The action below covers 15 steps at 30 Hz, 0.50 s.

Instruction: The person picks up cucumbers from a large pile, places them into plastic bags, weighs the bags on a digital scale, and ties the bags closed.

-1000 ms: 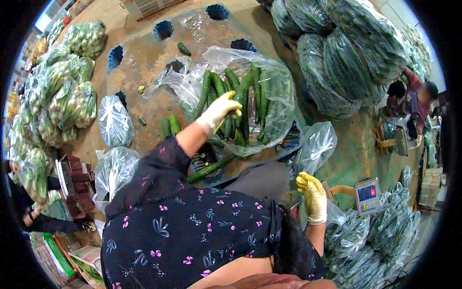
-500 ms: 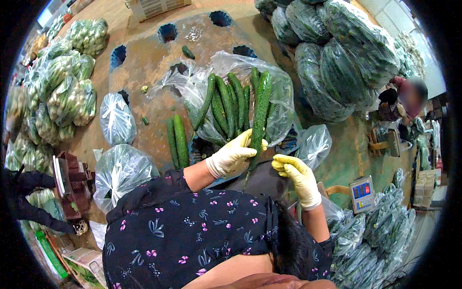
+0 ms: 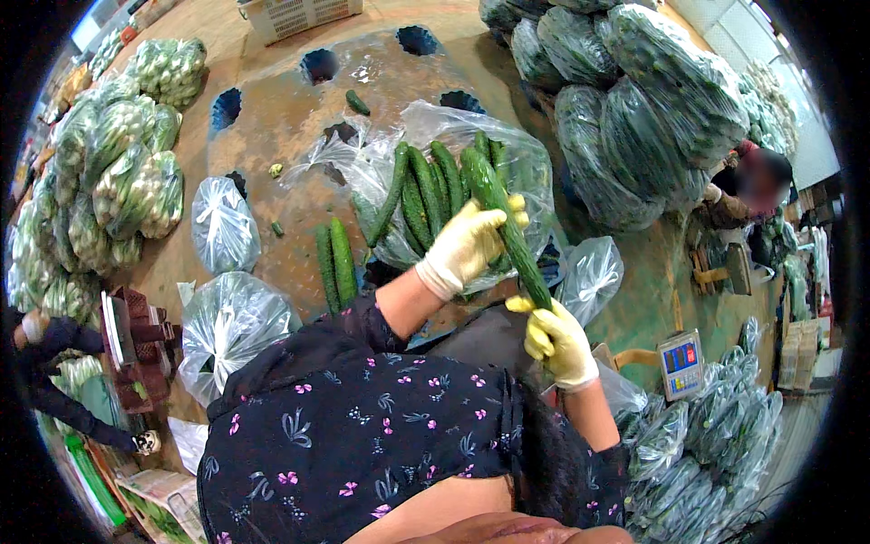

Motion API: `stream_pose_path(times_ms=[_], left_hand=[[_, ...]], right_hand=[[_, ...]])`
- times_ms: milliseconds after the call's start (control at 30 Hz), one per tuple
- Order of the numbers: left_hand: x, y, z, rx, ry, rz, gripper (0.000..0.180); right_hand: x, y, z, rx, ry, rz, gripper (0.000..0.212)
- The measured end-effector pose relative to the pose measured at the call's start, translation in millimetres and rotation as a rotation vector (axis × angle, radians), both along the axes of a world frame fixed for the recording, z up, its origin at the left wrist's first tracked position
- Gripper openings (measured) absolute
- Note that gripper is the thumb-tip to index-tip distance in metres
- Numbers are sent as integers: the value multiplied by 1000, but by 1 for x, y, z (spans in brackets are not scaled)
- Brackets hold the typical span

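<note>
A long green cucumber [image 3: 504, 216] slants between my two gloved hands. My left hand [image 3: 468, 245] wraps round its middle, and my right hand [image 3: 558, 343] closes on its lower end. Just beyond, several cucumbers [image 3: 413, 195] lie side by side on an opened clear plastic bag [image 3: 530, 163]. Two more cucumbers [image 3: 336, 267] rest apart on the worn brown platform [image 3: 281, 145], left of the bag. Both gloves are pale, with yellowed fingertips. The held cucumber and my left hand hide part of the bag.
Filled knotted bags [image 3: 224, 225] stand at the left. Large wrapped bundles of cucumbers [image 3: 625, 136] are piled far right, with a scale [image 3: 681, 365] and more bagged produce [image 3: 707, 435] nearer. A pale crate [image 3: 299, 16] sits at the back. Another person [image 3: 757, 186] is at far right.
The cucumber in my left hand has tilted, its lower end swinging right and toward me. My right hand, empty before, now grips that end. The left hand has shifted up and right.
</note>
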State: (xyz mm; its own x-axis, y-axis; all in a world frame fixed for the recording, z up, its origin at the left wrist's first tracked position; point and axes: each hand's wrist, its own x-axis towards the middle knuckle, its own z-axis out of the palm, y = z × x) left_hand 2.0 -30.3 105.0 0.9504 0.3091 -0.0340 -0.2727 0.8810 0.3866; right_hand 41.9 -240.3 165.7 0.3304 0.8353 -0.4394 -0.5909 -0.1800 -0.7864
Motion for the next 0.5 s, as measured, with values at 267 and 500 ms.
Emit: stream_pose_path(times_ms=[267, 500], left_hand=[[13, -11, 34, 205, -6, 16, 54], [18, -14, 26, 233, 75, 70, 41]], right_hand=[[-11, -67, -38, -45, 73, -266, 40], [-14, -81, -27, -348, -213, -299, 24]])
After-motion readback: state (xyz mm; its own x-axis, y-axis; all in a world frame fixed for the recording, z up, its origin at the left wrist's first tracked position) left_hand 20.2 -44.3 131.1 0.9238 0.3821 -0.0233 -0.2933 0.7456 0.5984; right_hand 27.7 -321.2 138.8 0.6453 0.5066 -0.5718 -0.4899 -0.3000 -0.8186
